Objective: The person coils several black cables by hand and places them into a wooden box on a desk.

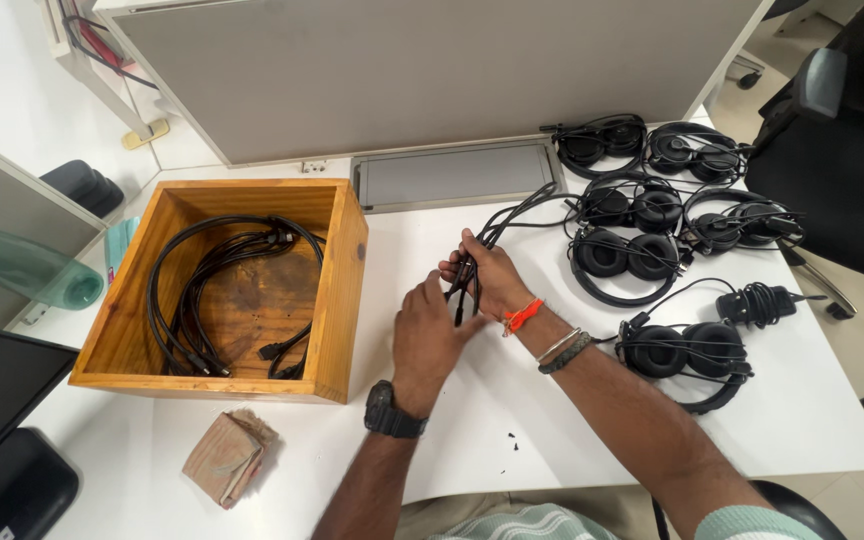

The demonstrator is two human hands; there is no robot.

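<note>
Centrally, the right hand (492, 280) has its grip pressed together around a bundle of black cables (472, 262), with the plug ends hanging below the fingers and the rest trailing off toward 1 o'clock. The left hand (427, 335) sits at 7 o'clock of the right, fingers spread loosely, fingertips touching the hanging cable ends. On the left wrist is a black watch (392, 412); the right wrist carries an orange thread (522, 316) and two bands (562, 350).

Both hands hover over the white worktop (552, 420). At 9 o'clock from the grip stands an open wooden box (337, 300), with more black cables coiled (212, 290) inside it. At 2 and 3 o'clock lie several black headsets (652, 210), set in rows, their cords wrapped; one more headset (687, 352) lies at 4 o'clock, with a small wound cable pack (757, 303) just beside it. At 7 o'clock, near the box's front corner, rests a folded brown cloth (227, 455). A grey partition panel (432, 70) stands at 12 o'clock behind everything. A green bottle (27, 268) lies at the far 9 o'clock edge.
</note>
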